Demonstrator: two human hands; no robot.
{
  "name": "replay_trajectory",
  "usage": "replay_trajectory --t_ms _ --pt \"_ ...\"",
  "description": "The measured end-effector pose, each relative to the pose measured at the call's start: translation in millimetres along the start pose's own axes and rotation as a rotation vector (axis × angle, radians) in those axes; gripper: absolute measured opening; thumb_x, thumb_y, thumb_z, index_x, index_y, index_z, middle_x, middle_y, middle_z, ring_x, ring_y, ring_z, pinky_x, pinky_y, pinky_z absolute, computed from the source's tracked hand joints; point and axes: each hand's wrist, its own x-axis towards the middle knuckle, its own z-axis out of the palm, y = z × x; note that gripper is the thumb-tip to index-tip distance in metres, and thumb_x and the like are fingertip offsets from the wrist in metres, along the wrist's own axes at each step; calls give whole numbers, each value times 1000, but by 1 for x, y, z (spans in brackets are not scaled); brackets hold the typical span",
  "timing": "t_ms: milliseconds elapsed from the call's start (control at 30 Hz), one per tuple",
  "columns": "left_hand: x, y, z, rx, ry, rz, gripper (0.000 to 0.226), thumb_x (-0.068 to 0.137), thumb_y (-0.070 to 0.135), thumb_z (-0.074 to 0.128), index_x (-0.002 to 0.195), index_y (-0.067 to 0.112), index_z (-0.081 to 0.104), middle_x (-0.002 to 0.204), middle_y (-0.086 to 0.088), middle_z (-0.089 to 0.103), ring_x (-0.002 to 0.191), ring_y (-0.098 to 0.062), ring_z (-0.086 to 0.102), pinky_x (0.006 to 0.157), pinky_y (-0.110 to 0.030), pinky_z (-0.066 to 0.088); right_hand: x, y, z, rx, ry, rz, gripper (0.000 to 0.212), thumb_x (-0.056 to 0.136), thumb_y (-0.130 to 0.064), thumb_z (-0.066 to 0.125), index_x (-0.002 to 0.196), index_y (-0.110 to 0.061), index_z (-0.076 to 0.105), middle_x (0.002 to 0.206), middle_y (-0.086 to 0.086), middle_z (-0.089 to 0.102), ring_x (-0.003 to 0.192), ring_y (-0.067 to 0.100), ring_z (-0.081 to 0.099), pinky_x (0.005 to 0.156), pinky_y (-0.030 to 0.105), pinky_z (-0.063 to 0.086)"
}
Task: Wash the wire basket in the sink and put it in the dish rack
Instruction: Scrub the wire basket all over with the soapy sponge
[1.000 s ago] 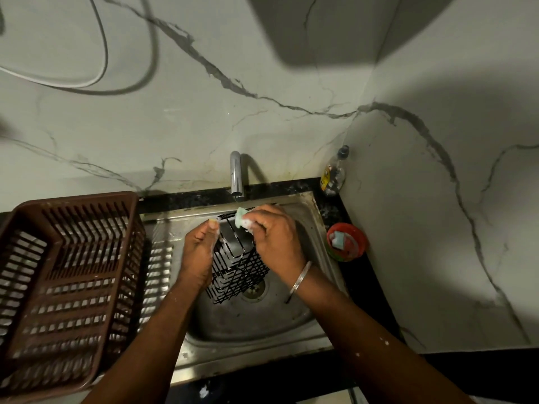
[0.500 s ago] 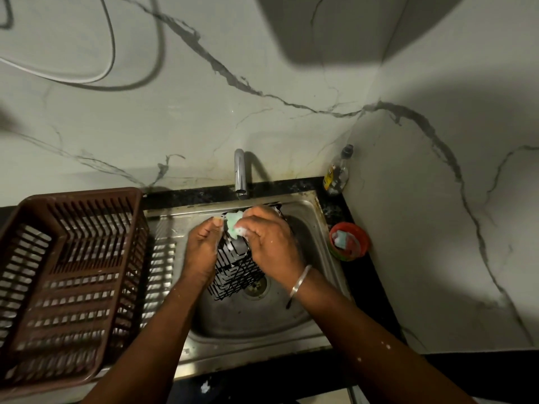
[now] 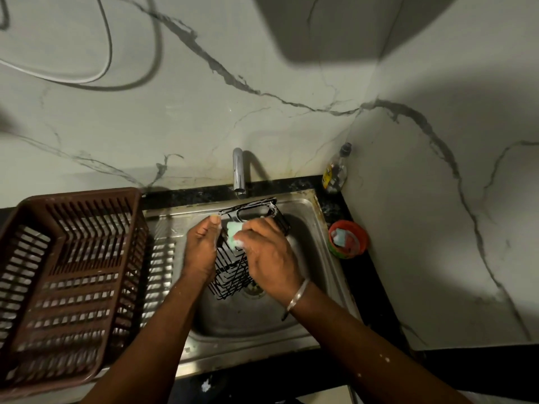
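Standing tilted in the steel sink (image 3: pixel 248 319) under the tap (image 3: pixel 238 173), the black wire basket (image 3: pixel 230 275) has its open rim toward the back wall. The red bowl (image 3: pixel 362 243) on the counter to the right holds pale scrub pieces. The brown dish rack (image 3: pixel 38 287) sits left of the sink. The left hand (image 3: pixel 201 249) grips the basket's side with curled fingers. The right hand (image 3: pixel 271 255) pinches a soapy green sponge (image 3: pixel 234 236) against the basket near its rim.
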Motion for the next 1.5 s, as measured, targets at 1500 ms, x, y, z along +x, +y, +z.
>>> replay_trajectory --t_ms 1500 --pt "-5 3 -1 31 -35 38 37 110 15 54 83 25 79 79 6 74 77 -7 67 74 -27 54 12 -21 -1 -75 -40 71 16 98 -11 58 100 -14 74 101 1 61 98 16 52 86 31 49"
